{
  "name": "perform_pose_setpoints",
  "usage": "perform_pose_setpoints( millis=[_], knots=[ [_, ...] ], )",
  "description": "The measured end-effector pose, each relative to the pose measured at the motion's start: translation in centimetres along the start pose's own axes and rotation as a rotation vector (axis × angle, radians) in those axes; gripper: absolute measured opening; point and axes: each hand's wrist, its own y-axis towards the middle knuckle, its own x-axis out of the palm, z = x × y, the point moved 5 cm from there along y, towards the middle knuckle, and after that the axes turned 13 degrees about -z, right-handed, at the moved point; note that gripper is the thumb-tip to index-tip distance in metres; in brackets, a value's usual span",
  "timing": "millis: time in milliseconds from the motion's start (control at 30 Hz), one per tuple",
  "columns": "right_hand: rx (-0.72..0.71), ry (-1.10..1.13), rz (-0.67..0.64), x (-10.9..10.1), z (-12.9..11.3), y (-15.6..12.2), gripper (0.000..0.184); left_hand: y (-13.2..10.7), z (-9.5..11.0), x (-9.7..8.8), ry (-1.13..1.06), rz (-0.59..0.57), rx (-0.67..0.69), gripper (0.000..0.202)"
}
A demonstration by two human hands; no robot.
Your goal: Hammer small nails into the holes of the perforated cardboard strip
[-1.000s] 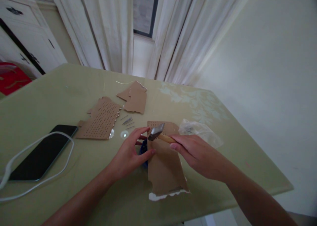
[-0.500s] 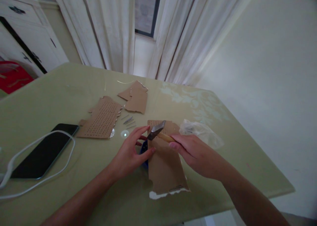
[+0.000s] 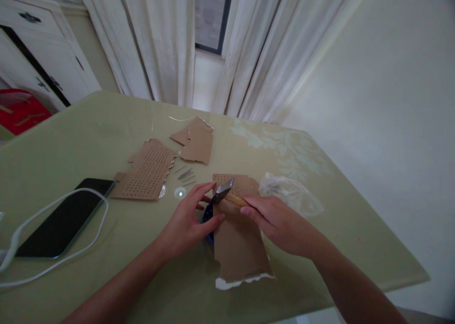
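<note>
My right hand (image 3: 275, 222) is closed around the wooden handle of a hammer (image 3: 223, 190). The hammer's metal head sits over the upper left part of a brown piece of cardboard (image 3: 241, 243), which has rows of small holes at its far end and a torn white near edge. Gripping the left edge of that cardboard is my left hand (image 3: 194, 217), thumb on top. Its other fingertips are partly hidden by the hammer head and the edge. Under the cardboard a dark blue object (image 3: 208, 213) shows in part, mostly covered.
Several nails (image 3: 185, 175) lie left of the cardboard. Farther left are a hole-punched cardboard sheet (image 3: 147, 172), a black phone (image 3: 67, 220) and a white cable (image 3: 101, 229). Torn cardboard scraps (image 3: 197, 144) lie at the back. A clear plastic bag (image 3: 291, 193) rests on the right.
The hammer head has dropped slightly toward the cardboard, and my right hand has shifted a little left. My left hand keeps its grip on the cardboard.
</note>
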Motion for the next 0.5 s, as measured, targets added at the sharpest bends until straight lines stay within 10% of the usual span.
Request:
perform_pose_setpoints(
  millis=[300,500],
  knots=[
    [-0.098,0.127,0.214,-5.7,0.4,-1.7,0.039,0.3,0.2,-2.2,0.111,-0.011,-0.053,0.041],
    [-0.133,0.175,0.211,-5.9,1.6,-0.7,0.034,0.8,-3.3,-5.5,0.692,0.213,-0.121,0.036]
  ],
)
